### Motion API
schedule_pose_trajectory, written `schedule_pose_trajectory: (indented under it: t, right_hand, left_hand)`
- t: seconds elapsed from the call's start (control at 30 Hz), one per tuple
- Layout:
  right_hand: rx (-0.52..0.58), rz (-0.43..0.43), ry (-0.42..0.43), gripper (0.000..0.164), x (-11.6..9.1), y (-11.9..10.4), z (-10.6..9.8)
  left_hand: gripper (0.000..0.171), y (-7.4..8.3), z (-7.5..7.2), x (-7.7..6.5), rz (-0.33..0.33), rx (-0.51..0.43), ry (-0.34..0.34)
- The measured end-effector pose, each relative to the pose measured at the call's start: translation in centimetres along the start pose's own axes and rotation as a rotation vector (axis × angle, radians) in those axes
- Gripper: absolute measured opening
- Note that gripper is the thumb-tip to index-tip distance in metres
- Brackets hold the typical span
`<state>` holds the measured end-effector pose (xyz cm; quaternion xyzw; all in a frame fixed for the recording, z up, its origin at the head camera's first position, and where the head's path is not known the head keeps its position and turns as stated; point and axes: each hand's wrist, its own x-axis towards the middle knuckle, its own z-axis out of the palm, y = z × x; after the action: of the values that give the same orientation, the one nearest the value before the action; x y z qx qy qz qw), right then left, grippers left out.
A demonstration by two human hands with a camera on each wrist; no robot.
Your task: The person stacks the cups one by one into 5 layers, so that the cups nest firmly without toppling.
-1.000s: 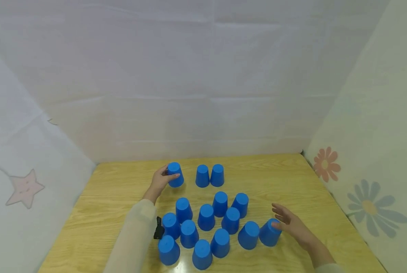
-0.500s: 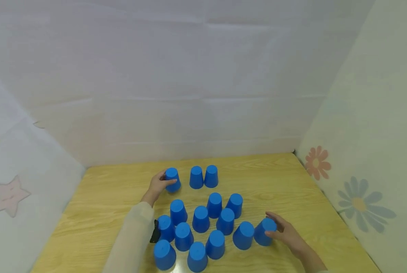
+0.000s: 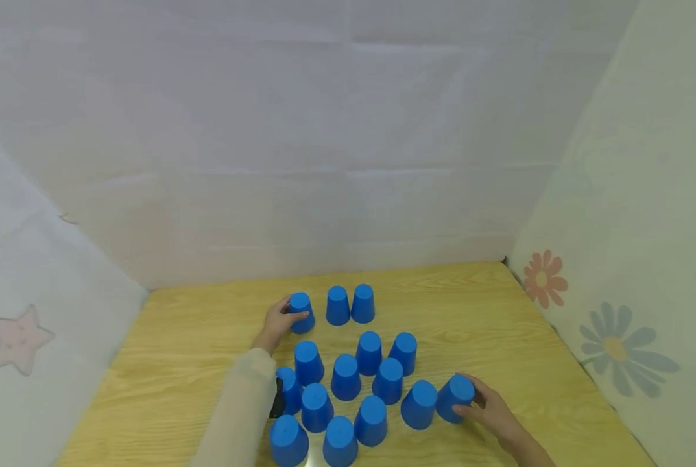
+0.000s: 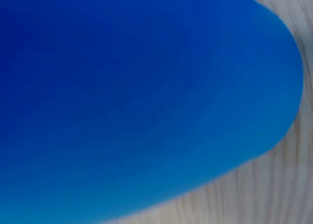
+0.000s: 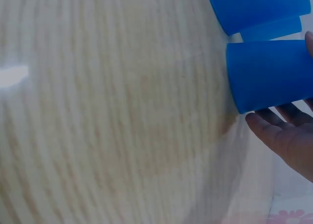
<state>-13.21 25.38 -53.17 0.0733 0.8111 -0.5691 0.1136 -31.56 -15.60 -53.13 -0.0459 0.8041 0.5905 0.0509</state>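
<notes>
At the back left, my left hand (image 3: pixel 276 323) holds an upside-down blue cup (image 3: pixel 302 315), its thumb across the near side. Just right of that cup stands a pair of blue cups (image 3: pixel 338 306), also upside down. The left wrist view is mostly filled by a blurred blue cup surface (image 4: pixel 146 101). On the right, my right hand (image 3: pixel 490 410) grips the rightmost blue cup (image 3: pixel 455 397), thumb in front and fingers round the far side. In the right wrist view its fingers (image 5: pixel 288 136) lie along that cup (image 5: pixel 271 75), whose rim is close to the tabletop.
Several more upside-down blue cups (image 3: pixel 346 377) stand loosely grouped in the front middle of the wooden table (image 3: pixel 167 363). A black strap piece (image 3: pixel 277 399) shows beside the left sleeve (image 3: pixel 237 408). White cloth (image 3: pixel 348 162) hangs behind and on both sides.
The left hand has brought its cup nearer to the pair of back cups and towards me. My right hand has moved from beside the rightmost cup to a grip round it.
</notes>
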Motion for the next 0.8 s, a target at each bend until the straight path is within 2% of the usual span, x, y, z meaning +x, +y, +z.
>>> schedule_pose_trajectory:
  t: [0.23, 0.57, 0.8]
  right_hand:
    - [-0.018, 0.045, 0.090, 0.073, -0.2, 0.5, 0.6]
    - [0.023, 0.016, 0.111, 0.070, -0.1, 0.6, 1.2]
    - [0.004, 0.018, 0.124, 0.069, -0.3, 0.6, 1.2]
  left_hand:
    - [0.058, -0.1, 0.9, -0.3, 0.032, -0.038, 0.011]
    - [0.057, -0.1, 1.5, 0.0, 0.027, -0.087, 0.029]
    - [0.060, -0.1, 2.0, 0.1, -0.005, -0.063, 0.037]
